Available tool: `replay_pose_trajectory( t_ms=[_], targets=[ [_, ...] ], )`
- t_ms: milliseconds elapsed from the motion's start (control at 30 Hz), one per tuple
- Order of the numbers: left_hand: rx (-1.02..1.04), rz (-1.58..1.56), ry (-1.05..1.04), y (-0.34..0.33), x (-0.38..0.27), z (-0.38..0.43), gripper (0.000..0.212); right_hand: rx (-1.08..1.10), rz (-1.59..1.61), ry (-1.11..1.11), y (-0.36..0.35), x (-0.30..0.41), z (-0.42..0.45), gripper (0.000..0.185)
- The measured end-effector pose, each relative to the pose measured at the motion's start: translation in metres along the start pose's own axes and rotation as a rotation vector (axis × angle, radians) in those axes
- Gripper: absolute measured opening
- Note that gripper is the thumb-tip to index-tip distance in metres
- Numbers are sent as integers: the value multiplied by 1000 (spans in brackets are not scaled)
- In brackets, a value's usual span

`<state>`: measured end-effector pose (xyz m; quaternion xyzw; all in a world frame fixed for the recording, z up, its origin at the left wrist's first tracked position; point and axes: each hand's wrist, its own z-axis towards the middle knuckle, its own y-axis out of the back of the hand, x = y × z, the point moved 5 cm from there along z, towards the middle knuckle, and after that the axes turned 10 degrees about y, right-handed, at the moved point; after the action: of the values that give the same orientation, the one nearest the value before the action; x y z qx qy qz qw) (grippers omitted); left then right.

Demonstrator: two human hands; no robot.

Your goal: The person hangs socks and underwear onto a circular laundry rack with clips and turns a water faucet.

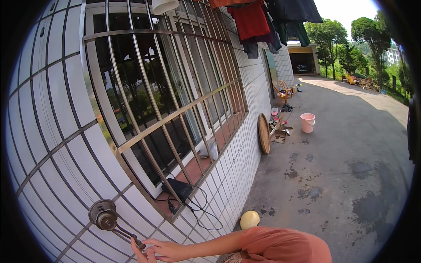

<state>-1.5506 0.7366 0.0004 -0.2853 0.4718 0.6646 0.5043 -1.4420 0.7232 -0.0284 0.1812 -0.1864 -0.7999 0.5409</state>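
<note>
A metal hand-crank winch (103,215) is mounted on the white-tiled wall, with thin lines running up from it. Its crank arm slants down to a dark handle knob (140,245). Right by the knob is my left hand (143,256), one finger raised beside it and the rest cut off by the lower picture edge. My right hand (169,250) reaches in from the right, its forefinger stretched to the knob and its other fingers close to my left hand. How firmly either hand grips the knob does not show.
Metal window bars (177,113) jut beside the winch; a black adapter (177,188) with dangling cables sits on the sill. Clothes (251,21) hang overhead. A pale yellow ball-like object (250,219), a round woven tray (264,134) and a pink bucket (308,123) stand along the concrete.
</note>
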Motion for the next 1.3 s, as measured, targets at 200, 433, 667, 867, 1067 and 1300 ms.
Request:
replay_pose_trajectory(
  t_ms=[200,433,667,867,1067,1300],
  targets=[
    [392,221,261,-36,-12,-46,43,574,175,-712,98,32,-215,56],
    [1055,-81,402,-248,-57,-146,36,719,273,-1368,241,143,-451,49],
    [1685,140,-218,-429,-235,-237,45,462,-177,-1726,445,280,-442,48],
    [1958,93,-348,-571,-275,-305,44,250,-198,-1831,542,339,-463,46],
    [2114,108,-604,-732,-343,-362,45,46,-262,-2000,654,364,-527,43],
    [2199,67,-621,-937,-451,-407,43,-164,-345,-2149,836,374,-603,41]
  ],
)
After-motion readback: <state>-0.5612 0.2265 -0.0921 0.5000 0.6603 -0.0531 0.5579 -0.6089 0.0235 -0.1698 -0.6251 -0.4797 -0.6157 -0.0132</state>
